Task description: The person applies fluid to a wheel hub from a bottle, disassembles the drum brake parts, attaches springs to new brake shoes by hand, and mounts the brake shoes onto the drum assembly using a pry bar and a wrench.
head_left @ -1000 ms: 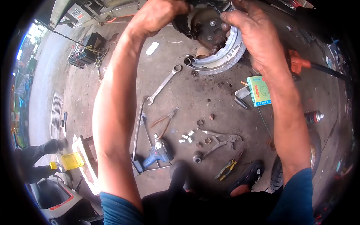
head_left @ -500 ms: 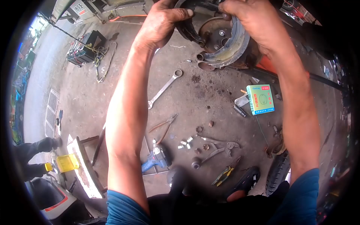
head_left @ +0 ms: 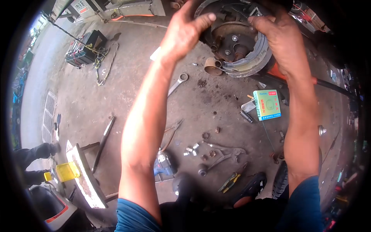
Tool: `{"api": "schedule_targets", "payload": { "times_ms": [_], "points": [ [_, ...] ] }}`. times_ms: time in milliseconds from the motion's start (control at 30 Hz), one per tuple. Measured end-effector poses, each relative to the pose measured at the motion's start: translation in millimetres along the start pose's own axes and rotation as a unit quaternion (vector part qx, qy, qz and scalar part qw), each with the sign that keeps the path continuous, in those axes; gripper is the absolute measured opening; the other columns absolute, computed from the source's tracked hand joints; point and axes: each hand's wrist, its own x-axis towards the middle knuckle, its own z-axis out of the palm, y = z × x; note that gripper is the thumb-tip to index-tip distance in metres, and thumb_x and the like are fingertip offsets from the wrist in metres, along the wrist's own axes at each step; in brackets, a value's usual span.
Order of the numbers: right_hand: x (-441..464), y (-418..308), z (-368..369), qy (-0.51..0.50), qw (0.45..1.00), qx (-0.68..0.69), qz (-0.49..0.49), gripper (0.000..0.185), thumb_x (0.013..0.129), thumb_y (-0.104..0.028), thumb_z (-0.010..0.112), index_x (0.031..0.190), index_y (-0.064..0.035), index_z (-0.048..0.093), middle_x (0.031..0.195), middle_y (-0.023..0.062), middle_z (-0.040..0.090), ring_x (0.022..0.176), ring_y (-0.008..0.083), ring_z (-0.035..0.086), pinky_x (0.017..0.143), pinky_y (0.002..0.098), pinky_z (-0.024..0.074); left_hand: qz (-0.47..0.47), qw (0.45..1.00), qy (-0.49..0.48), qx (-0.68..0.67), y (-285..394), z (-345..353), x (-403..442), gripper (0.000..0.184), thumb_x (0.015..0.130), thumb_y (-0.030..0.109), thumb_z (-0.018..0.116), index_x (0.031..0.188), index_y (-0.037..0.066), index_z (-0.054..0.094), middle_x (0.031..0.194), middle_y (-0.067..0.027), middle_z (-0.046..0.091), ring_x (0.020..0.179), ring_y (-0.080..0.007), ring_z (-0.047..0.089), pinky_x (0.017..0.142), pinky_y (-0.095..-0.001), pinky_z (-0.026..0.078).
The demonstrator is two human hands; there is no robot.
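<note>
At the top of the view a pair of curved brake shoes surrounds a rusty wheel hub. A coil spring shows between the shoes near their upper part. My left hand is curled at the left shoe, its thumb sticking out and its other fingers partly cut off by the frame edge. On the other side, my right hand grips the right shoe, thumb close to the spring. A round metal cylinder end sits at the lower end of the shoes.
On the floor lie a combination wrench, a green box, locking pliers, yellow-handled pliers, a blue power tool and several nuts. A black bar and a person's legs are at left.
Both hands have shifted right and slightly down in the view with the brake shoes. The shoes now sit more closely around the hub, and the metal cylinder end shows more fully.
</note>
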Motion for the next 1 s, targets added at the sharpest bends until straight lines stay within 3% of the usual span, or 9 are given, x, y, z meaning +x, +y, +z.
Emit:
{"api": "schedule_targets", "payload": {
  "times_ms": [33,167,200,267,367,567,733,900,1000],
  "points": [
    [5.6,-0.7,-0.7,-0.034,0.999,0.023,-0.034,0.044,0.079,-0.011,0.060,0.119,0.0077,0.055,0.085,0.0107,0.067,0.073,0.0162,0.061,0.067,0.0294,0.0497,-0.040,0.999,0.021,0.018,0.0,4.4,-11.6,0.090,0.076,0.047,0.077,0.140,-0.003,0.038,0.139,-0.0293,0.045,0.133,-0.0340,0.043,0.109,-0.0398,0.039],
    [4.1,-5.0,-4.9,-0.038,0.996,0.077,-0.017,0.048,0.077,-0.008,0.061,0.121,0.0077,0.052,0.086,0.0103,0.067,0.076,0.0170,0.061,0.070,0.0298,0.0503,-0.134,0.927,0.242,-0.254,-13.0,38.7,-52.1,0.067,0.080,0.026,0.064,0.135,-0.006,0.041,0.109,-0.0165,0.057,0.100,-0.0253,0.056,0.096,-0.0366,0.044],
    [-5.2,-13.8,-2.5,-0.009,1.000,0.026,-0.002,0.048,0.077,-0.006,0.061,0.121,0.0076,0.051,0.087,0.0104,0.067,0.077,0.0183,0.062,0.072,0.0303,0.0506,-0.135,0.903,0.303,-0.273,-24.3,44.4,-50.8,0.061,0.086,0.033,0.060,0.130,-0.006,0.045,0.102,-0.0136,0.057,0.099,-0.0219,0.054,0.093,-0.0360,0.043],
    [-8.3,-9.1,-1.1,0.015,1.000,0.007,0.004,0.050,0.078,-0.009,0.063,0.124,0.0072,0.051,0.087,0.0103,0.067,0.078,0.0178,0.062,0.073,0.0294,0.0500,-0.167,0.871,0.394,-0.242,-23.0,52.4,-29.1,0.055,0.092,0.038,0.055,0.122,-0.007,0.049,0.102,-0.0141,0.058,0.098,-0.0223,0.053,0.090,-0.0363,0.043],
    [-11.9,19.6,0.7,0.019,0.994,0.109,-0.001,0.057,0.081,-0.012,0.068,0.130,0.0089,0.048,0.086,0.0101,0.066,0.079,0.0144,0.062,0.075,0.0268,0.0479,-0.055,0.890,0.425,-0.156,-32.1,67.3,0.9,0.048,0.098,0.040,0.048,0.114,-0.005,0.053,0.102,-0.0147,0.061,0.091,-0.0257,0.054,0.087,-0.0364,0.043],
    [-31.4,39.7,10.3,0.093,0.976,0.195,0.028,0.062,0.083,-0.011,0.066,0.134,0.0126,0.040,0.087,0.0116,0.066,0.078,0.0150,0.061,0.075,0.0267,0.0476,0.041,0.936,0.350,-0.009,-27.0,62.0,-1.2,0.048,0.101,0.042,0.044,0.114,-0.003,0.054,0.093,-0.0132,0.059,0.088,-0.0224,0.053,0.083,-0.0344,0.043],
    [-28.7,32.7,0.1,0.055,0.989,0.134,-0.001,0.060,0.084,-0.011,0.066,0.133,0.0126,0.041,0.088,0.0117,0.066,0.078,0.0147,0.062,0.073,0.0267,0.0472,-0.045,0.917,0.375,-0.123,-19.1,55.7,-6.9,0.049,0.099,0.047,0.048,0.104,-0.001,0.054,0.087,-0.0092,0.057,0.084,-0.0211,0.052,0.080,-0.0352,0.043],
    [-14.9,40.4,-14.9,0.027,0.996,0.078,-0.029,0.053,0.085,-0.012,0.066,0.129,0.0110,0.046,0.087,0.0113,0.066,0.077,0.0132,0.061,0.070,0.0266,0.0477,0.115,0.920,0.374,-0.032,-19.1,63.6,7.8,0.043,0.092,0.045,0.062,0.102,0.003,0.057,0.081,-0.0040,0.057,0.074,-0.0188,0.053,0.069,-0.0333,0.044],
    [-31.3,46.2,-0.4,0.079,0.992,0.100,-0.007,0.047,0.085,-0.011,0.065,0.125,0.0095,0.049,0.086,0.0102,0.064,0.076,0.0117,0.061,0.068,0.0261,0.0480,0.128,0.960,0.239,0.078,-24.8,47.3,4.4,0.037,0.096,0.025,0.055,0.119,-0.005,0.054,0.107,-0.0159,0.062,0.100,-0.0251,0.058,0.090,-0.0341,0.045]
  ]
}}
